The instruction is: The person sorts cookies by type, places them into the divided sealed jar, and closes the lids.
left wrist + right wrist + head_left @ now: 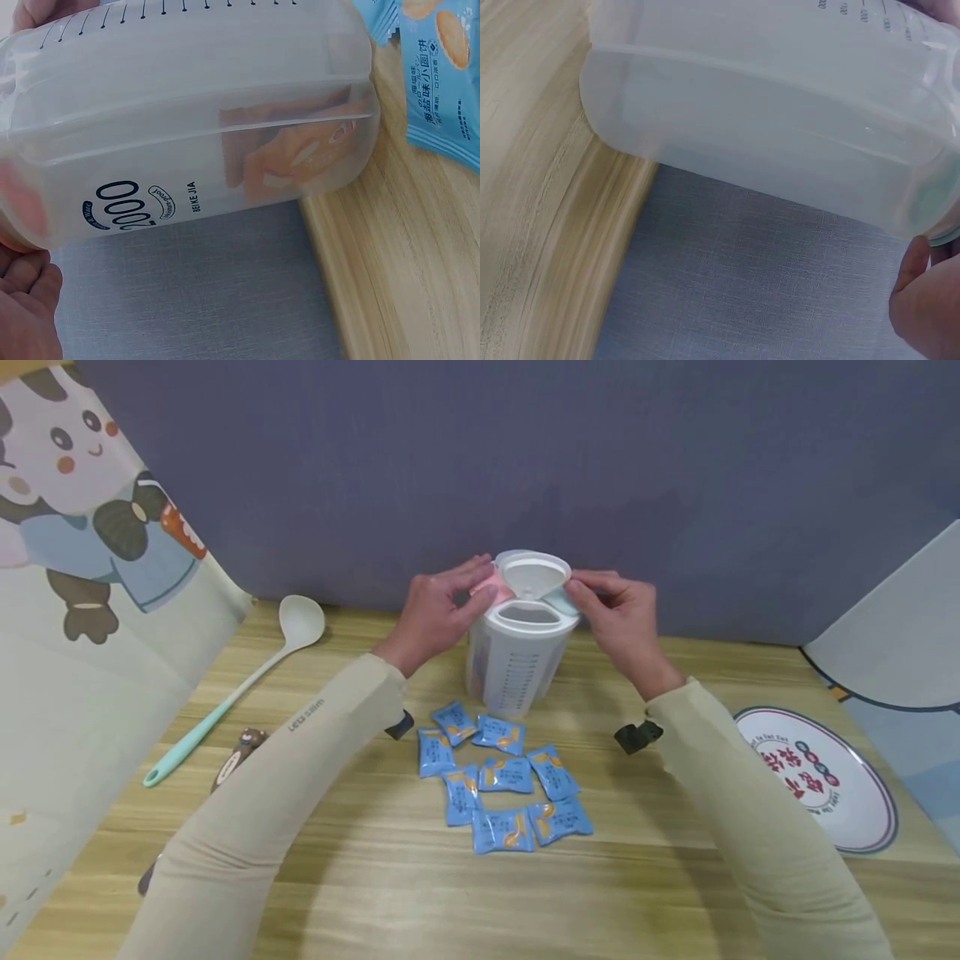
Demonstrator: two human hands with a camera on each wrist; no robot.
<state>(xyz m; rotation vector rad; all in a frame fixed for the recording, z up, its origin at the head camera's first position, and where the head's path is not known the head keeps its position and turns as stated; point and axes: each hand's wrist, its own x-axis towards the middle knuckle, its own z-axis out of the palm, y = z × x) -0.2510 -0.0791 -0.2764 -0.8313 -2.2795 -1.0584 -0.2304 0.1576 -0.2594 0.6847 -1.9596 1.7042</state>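
A translucent lidded storage container (pixel 517 668) with a printed scale stands on the table near the wall. Its white flap (pixel 534 572) is raised over an opening; a pink flap (pixel 491 583) and a pale blue-green flap (pixel 558 600) lie on either side. My left hand (pixel 442 606) grips the lid's edge at the pink flap. On the other side, my right hand (pixel 618 614) pinches the lid's edge by the blue-green flap. Through the wall, the left wrist view shows orange packets (pixel 292 154) inside. Several blue snack packets (pixel 506 774) lie in front of the container.
To the left lies a ladle (pixel 302 622) with a mint handle, and a brown bear-shaped item (pixel 243 752) sits partly under the left sleeve. An oval white plate (pixel 855 793) with red writing is at the right. A grey-blue wall (pixel 450 460) rises behind the table.
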